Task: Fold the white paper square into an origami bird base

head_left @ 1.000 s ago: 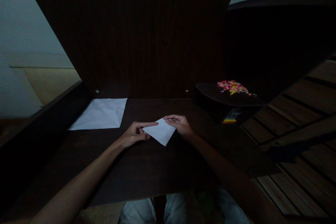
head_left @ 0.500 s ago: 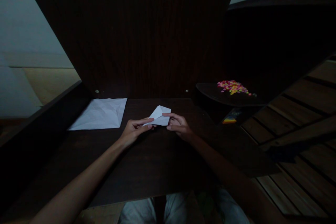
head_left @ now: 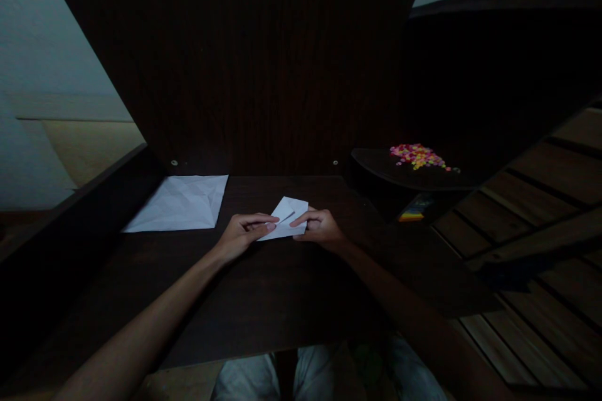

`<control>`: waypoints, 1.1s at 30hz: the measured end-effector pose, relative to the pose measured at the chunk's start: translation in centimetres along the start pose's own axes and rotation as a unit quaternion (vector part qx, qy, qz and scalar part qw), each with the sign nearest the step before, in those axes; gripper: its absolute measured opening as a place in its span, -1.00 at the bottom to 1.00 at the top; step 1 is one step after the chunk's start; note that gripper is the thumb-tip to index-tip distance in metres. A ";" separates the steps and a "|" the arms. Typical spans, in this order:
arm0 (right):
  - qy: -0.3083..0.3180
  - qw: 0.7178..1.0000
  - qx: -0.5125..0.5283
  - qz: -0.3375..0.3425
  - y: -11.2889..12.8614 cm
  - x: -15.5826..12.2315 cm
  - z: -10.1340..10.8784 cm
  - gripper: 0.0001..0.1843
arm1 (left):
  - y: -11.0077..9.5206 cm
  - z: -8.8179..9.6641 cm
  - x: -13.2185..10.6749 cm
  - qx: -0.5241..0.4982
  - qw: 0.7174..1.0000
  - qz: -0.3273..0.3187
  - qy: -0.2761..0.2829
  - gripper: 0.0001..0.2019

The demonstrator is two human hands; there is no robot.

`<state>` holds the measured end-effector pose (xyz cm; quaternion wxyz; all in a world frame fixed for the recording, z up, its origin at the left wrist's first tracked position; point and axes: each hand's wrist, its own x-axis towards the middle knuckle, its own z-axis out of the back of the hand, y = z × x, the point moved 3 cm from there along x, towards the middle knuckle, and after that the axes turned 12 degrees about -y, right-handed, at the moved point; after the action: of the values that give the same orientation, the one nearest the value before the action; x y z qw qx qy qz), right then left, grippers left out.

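A small folded piece of white paper (head_left: 288, 208) is held between my two hands over the middle of the dark desk. My left hand (head_left: 242, 233) pinches its left end, thumb and fingers closed on it. At the other side my right hand (head_left: 324, 227) grips the right edge, with the index finger lying across the front face. A slanting flap or crease shows on the paper between the fingertips. Parts of its edges are hidden under the fingers.
To the left lies a larger creased white sheet (head_left: 181, 203) on the dark wooden desk (head_left: 263, 301). On a small corner shelf (head_left: 371, 160) at right sits a pile of small colourful pieces (head_left: 418, 155). A dark panel (head_left: 263, 62) rises behind.
The folded paper has come slightly lower and nearer to me, its face now turned more towards me. My right index finger has moved down from the paper's upper edge onto its face.
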<state>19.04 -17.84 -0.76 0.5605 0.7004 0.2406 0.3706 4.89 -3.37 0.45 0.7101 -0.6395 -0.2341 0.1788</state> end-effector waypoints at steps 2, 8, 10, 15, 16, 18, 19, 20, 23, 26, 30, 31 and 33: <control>0.019 1.000 -0.008 0.003 0.0 -0.1 -0.1 -0.71 | 0.1 -0.2 -0.1 -0.006 0.999 0.012 0.037 -0.67; 0.087 0.996 0.011 0.010 0.8 -0.4 -0.3 -0.71 | -0.3 -1.0 -0.7 -0.036 0.990 0.035 0.129 -0.60; 0.107 0.994 0.017 0.009 1.1 -0.5 -0.4 -0.70 | -0.2 -1.0 -0.7 -0.037 0.991 0.035 0.125 -0.63; 0.119 0.992 0.034 0.004 1.4 -0.6 -0.6 -0.62 | 0.5 -1.0 -0.5 -0.063 0.993 0.035 0.089 -0.54; 0.117 0.993 0.034 0.003 1.3 -0.6 -0.6 -0.60 | 0.6 -0.9 -0.5 -0.065 0.994 0.031 0.084 -0.52; 0.110 0.993 0.033 0.003 1.2 -0.5 -0.6 -0.58 | 0.5 -0.9 -0.5 -0.065 0.995 0.021 0.067 -0.49; 0.103 0.994 0.032 0.003 1.1 -0.4 -0.6 -0.59 | 0.4 -0.8 -0.5 -0.064 0.996 0.018 0.055 -0.48; 0.096 0.995 0.029 0.003 0.9 -0.4 -0.6 -0.63 | 0.3 -0.8 -0.5 -0.063 0.997 0.017 0.043 -0.48; 0.061 0.998 -0.004 -0.002 0.5 -0.2 -0.4 -0.74 | -0.1 -0.8 -0.5 -0.048 0.998 0.019 0.020 -0.54; 0.009 0.999 -0.040 -0.012 0.1 0.0 -0.2 -0.70 | -0.2 -1.1 -0.6 -0.037 0.998 0.019 0.039 -0.57; -0.050 0.998 -0.039 -0.029 -0.2 0.2 0.0 -0.69 | 0.1 -1.5 -0.9 -0.062 0.995 0.041 0.072 -0.49; -0.058 0.997 -0.036 -0.029 -0.2 0.3 0.0 -0.67 | 0.2 -1.5 -1.0 -0.061 0.994 0.053 0.075 -0.48; -0.066 0.997 -0.026 -0.027 -0.3 0.3 0.0 -0.61 | 0.4 -1.6 -1.1 -0.053 0.992 0.078 0.081 -0.46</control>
<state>19.25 -17.49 -0.93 0.6028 0.7019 0.2121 0.3145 4.87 -5.24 -0.13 0.6757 -0.7051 -0.1340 0.1684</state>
